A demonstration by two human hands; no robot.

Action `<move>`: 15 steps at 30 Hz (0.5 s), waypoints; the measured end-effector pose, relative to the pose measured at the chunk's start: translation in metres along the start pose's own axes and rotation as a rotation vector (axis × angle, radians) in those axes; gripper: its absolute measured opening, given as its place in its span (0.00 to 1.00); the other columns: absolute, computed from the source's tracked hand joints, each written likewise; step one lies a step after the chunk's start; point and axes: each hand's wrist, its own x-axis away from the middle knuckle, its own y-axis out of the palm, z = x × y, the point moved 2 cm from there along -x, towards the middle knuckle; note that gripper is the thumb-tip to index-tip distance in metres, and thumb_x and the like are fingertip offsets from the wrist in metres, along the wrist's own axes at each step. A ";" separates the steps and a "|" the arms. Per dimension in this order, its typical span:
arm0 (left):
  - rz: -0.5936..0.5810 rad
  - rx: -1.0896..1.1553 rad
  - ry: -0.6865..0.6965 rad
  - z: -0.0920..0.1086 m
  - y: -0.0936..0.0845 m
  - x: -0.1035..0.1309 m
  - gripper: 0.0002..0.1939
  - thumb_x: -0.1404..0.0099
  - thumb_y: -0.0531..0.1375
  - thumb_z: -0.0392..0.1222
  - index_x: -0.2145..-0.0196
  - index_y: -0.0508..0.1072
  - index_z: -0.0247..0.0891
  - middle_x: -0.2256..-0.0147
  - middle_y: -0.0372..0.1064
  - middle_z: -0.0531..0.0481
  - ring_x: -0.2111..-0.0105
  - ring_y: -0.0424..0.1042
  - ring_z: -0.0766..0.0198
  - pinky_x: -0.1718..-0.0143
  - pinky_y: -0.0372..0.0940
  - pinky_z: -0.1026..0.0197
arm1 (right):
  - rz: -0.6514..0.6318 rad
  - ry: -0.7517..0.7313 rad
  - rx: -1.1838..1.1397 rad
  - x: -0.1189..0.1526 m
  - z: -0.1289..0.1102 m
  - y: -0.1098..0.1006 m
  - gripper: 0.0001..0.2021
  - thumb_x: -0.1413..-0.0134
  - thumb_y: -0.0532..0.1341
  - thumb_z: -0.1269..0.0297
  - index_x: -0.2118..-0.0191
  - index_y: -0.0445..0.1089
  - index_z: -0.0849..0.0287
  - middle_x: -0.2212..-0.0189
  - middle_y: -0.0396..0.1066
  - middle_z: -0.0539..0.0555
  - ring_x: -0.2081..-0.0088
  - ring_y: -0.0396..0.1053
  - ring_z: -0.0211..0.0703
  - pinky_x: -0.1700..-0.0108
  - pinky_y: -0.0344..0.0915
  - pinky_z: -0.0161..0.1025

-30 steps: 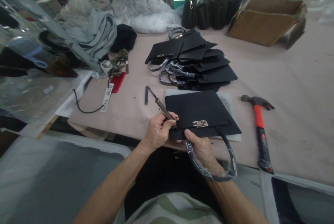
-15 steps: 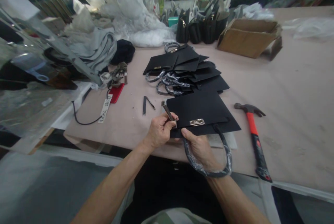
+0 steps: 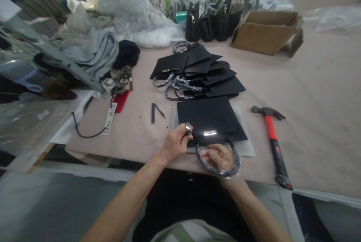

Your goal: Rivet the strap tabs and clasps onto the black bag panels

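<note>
A flat black handbag panel point(image 3: 207, 116) with a metal plate point(image 3: 210, 133) lies on a pale board point(image 3: 246, 148) in front of me. My left hand point(image 3: 177, 140) is closed around a metal punch point(image 3: 187, 127) at the panel's left lower corner; its round end points up toward me. The plastic-wrapped handle point(image 3: 237, 159) loops toward me from the panel's near edge. Inside that loop is my right hand point(image 3: 221, 157), with its fingers curled toward the thumb. Whatever those fingers hold, if anything, is hidden.
A claw hammer point(image 3: 272, 133) lies to the right. Similar black panels point(image 3: 197, 65) are piled behind the board. Left are a thin dark strip point(image 3: 153, 113), a small pen-like tool point(image 3: 160, 110) and a red tag point(image 3: 122, 101). Farther back stand black bags point(image 3: 207, 26) and a cardboard box point(image 3: 265, 33).
The panel has come down flat onto the board. The punch has tipped so its end faces me. My right hand has left the panel's edge, and its fingers have curled inside the handle loop.
</note>
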 end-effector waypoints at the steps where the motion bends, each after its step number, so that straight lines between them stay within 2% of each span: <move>1: -0.005 -0.003 0.004 0.001 0.000 0.000 0.09 0.32 0.56 0.31 0.55 0.69 0.38 0.58 0.74 0.44 0.56 0.75 0.58 0.54 0.72 0.58 | -0.015 0.029 0.057 0.004 -0.002 -0.007 0.26 0.58 0.67 0.44 0.60 0.67 0.59 0.71 0.76 0.56 0.75 0.71 0.41 0.74 0.67 0.36; 5: -0.015 0.002 -0.001 0.003 0.000 -0.001 0.09 0.32 0.56 0.30 0.55 0.69 0.38 0.57 0.73 0.43 0.55 0.75 0.58 0.53 0.72 0.57 | -0.160 0.157 0.505 0.020 -0.020 -0.053 0.21 0.49 0.58 0.44 0.63 0.70 0.60 0.80 0.71 0.52 0.78 0.69 0.43 0.74 0.64 0.37; 6: -0.016 0.007 -0.006 0.003 0.000 -0.001 0.10 0.32 0.56 0.30 0.55 0.69 0.38 0.57 0.73 0.43 0.55 0.75 0.58 0.53 0.72 0.57 | -0.134 0.141 0.631 0.020 -0.028 -0.069 0.20 0.48 0.56 0.45 0.64 0.71 0.59 0.80 0.70 0.53 0.77 0.69 0.44 0.73 0.64 0.39; 7: -0.016 0.010 -0.011 0.004 0.000 -0.001 0.10 0.32 0.56 0.30 0.55 0.69 0.39 0.57 0.73 0.43 0.55 0.75 0.58 0.53 0.72 0.57 | -0.044 0.097 0.753 0.019 -0.037 -0.085 0.20 0.47 0.54 0.47 0.64 0.72 0.59 0.78 0.71 0.54 0.75 0.70 0.46 0.71 0.66 0.40; 8: -0.015 0.012 -0.017 0.004 0.001 -0.001 0.10 0.32 0.56 0.30 0.55 0.69 0.39 0.57 0.73 0.43 0.54 0.75 0.58 0.52 0.72 0.57 | 0.109 0.038 0.872 0.016 -0.045 -0.103 0.20 0.47 0.53 0.49 0.62 0.72 0.59 0.74 0.73 0.57 0.72 0.72 0.48 0.67 0.67 0.43; 10: -0.005 0.013 -0.032 0.005 0.001 -0.001 0.10 0.32 0.56 0.31 0.55 0.70 0.39 0.56 0.73 0.43 0.54 0.75 0.58 0.52 0.72 0.56 | 0.430 -0.063 1.119 0.007 -0.059 -0.133 0.24 0.46 0.51 0.50 0.54 0.73 0.62 0.62 0.75 0.65 0.61 0.73 0.56 0.59 0.68 0.49; 11: -0.001 0.012 -0.042 0.006 0.002 -0.001 0.09 0.32 0.56 0.31 0.55 0.70 0.38 0.57 0.74 0.43 0.55 0.75 0.58 0.52 0.72 0.56 | 0.536 -0.082 1.232 0.001 -0.063 -0.145 0.27 0.45 0.51 0.50 0.50 0.71 0.64 0.57 0.73 0.70 0.56 0.72 0.61 0.56 0.67 0.52; 13: 0.000 0.014 -0.067 0.007 0.002 -0.001 0.08 0.33 0.57 0.31 0.56 0.70 0.38 0.58 0.74 0.44 0.56 0.76 0.58 0.53 0.72 0.56 | 0.597 -0.072 1.365 -0.014 -0.065 -0.163 0.31 0.45 0.51 0.47 0.46 0.68 0.68 0.51 0.69 0.76 0.51 0.69 0.70 0.54 0.65 0.58; 15: -0.002 0.021 -0.083 0.008 0.003 -0.002 0.07 0.34 0.57 0.31 0.59 0.70 0.38 0.59 0.74 0.45 0.58 0.76 0.58 0.55 0.72 0.57 | 0.600 -0.029 1.323 -0.030 -0.064 -0.177 0.29 0.46 0.53 0.49 0.49 0.68 0.69 0.55 0.69 0.77 0.54 0.69 0.72 0.56 0.64 0.61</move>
